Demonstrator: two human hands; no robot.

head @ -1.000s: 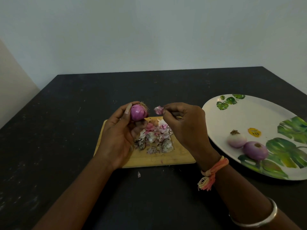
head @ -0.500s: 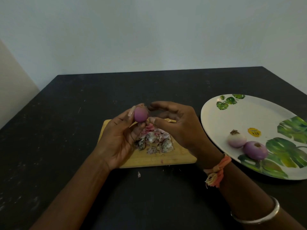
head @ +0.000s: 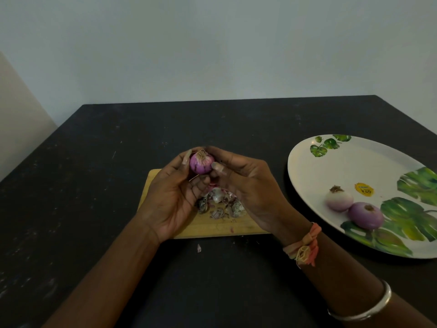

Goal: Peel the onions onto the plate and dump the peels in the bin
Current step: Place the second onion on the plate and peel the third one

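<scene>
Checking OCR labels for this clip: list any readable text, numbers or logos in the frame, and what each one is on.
Yellow sticker on the plate: dark print, possibly a price, too small and blurred to read.
No other text: none visible on the onion held in both hands, the cutting board, the table or the wall.

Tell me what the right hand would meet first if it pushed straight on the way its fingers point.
The onion: the right hand points left at it and seems to touch it, with the left hand gripping it just beyond.
</scene>
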